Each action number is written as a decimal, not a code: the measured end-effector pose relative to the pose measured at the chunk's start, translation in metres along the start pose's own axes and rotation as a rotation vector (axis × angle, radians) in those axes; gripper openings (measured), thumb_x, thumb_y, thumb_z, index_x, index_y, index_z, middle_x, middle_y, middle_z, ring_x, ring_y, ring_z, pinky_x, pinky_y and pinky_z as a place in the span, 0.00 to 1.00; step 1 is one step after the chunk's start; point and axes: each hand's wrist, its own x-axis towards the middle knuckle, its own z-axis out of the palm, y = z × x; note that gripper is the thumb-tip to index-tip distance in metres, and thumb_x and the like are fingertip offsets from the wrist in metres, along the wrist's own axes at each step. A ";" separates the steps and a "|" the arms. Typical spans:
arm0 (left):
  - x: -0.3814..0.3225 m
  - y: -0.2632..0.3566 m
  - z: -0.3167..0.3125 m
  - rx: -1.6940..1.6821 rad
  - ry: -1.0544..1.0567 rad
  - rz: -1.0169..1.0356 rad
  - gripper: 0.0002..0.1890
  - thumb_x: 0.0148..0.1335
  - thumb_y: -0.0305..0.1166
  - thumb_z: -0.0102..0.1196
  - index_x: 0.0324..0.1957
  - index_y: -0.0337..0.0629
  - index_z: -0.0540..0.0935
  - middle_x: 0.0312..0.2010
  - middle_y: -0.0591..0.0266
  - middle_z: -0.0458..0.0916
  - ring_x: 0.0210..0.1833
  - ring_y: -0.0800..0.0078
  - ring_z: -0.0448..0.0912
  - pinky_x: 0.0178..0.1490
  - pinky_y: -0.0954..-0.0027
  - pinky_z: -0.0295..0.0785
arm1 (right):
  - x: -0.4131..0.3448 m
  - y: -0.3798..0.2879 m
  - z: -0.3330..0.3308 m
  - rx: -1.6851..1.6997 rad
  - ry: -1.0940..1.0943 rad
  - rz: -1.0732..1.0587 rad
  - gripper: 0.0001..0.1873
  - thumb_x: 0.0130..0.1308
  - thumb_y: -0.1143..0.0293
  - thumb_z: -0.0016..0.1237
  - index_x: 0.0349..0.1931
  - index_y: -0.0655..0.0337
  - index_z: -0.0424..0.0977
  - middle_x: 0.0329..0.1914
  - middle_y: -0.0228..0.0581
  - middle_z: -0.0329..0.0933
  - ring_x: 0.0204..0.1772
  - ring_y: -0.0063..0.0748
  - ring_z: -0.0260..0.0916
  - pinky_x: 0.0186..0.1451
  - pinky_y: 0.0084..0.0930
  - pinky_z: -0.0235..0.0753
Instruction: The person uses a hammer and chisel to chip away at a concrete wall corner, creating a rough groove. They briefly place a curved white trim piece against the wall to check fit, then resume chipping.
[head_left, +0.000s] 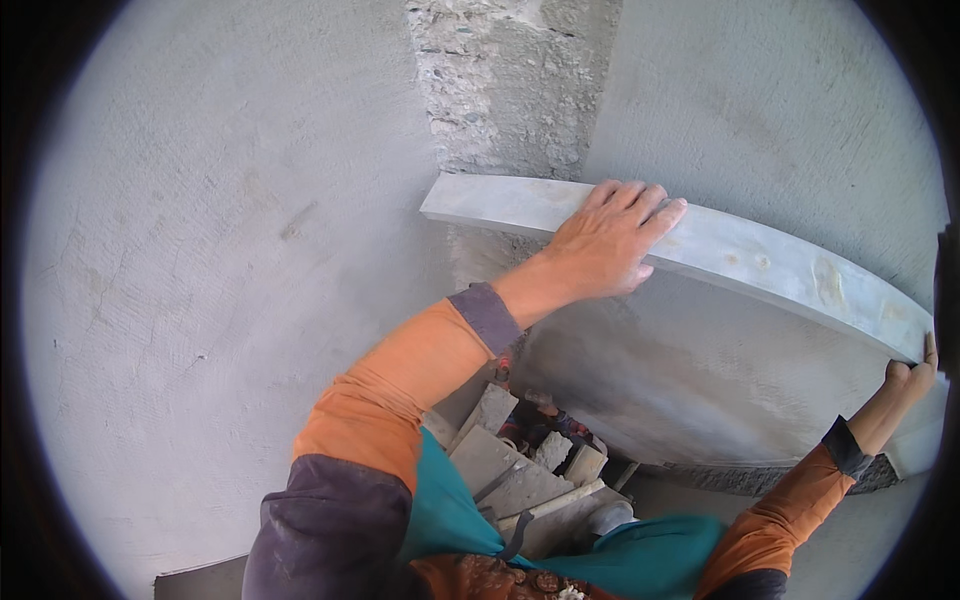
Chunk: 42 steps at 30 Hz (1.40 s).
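Note:
A long metal straightedge (757, 255), greyish and smeared with plaster, lies across the wall just in front of me. It looks bowed through the lens. My left hand (611, 236) grips it left of its middle, fingers over the upper edge and thumb beneath. At its far right end, near the picture's rim, my right hand (911, 379) holds the lower edge, one finger pointing up; part of this hand is dark and hard to make out. The bar's left end reaches the corner and crosses a rough, unplastered strip (517, 90) between smoother grey plaster surfaces.
A plastered wall (187, 300) rises on my left. Below me are mortar-covered boards (517, 480), a wooden batten (551, 504) and mortar chunks (553, 450). Red and dark shapes show among them, too small to identify. A rough ledge (720, 478) runs along the lower wall.

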 end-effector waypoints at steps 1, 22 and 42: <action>0.000 -0.002 0.002 0.002 0.009 -0.005 0.38 0.47 0.31 0.67 0.63 0.37 0.68 0.57 0.52 0.70 0.61 0.57 0.68 0.63 0.56 0.63 | 0.001 0.005 -0.006 -0.006 0.032 0.025 0.20 0.61 0.72 0.45 0.52 0.75 0.73 0.54 0.56 0.74 0.56 0.47 0.73 0.62 0.40 0.72; -0.015 -0.063 0.022 0.066 0.079 -0.214 0.32 0.44 0.26 0.63 0.57 0.38 0.75 0.54 0.56 0.75 0.61 0.57 0.70 0.63 0.55 0.63 | 0.127 0.077 -0.051 0.217 -0.049 0.240 0.22 0.68 0.79 0.39 0.60 0.80 0.62 0.64 0.62 0.65 0.67 0.57 0.64 0.71 0.53 0.66; -0.031 -0.101 0.000 0.199 0.056 -0.223 0.28 0.45 0.22 0.61 0.54 0.41 0.79 0.52 0.55 0.80 0.57 0.56 0.75 0.61 0.58 0.68 | -0.077 0.054 0.075 0.211 0.114 0.068 0.18 0.65 0.83 0.43 0.54 0.85 0.68 0.64 0.60 0.65 0.66 0.54 0.66 0.72 0.46 0.65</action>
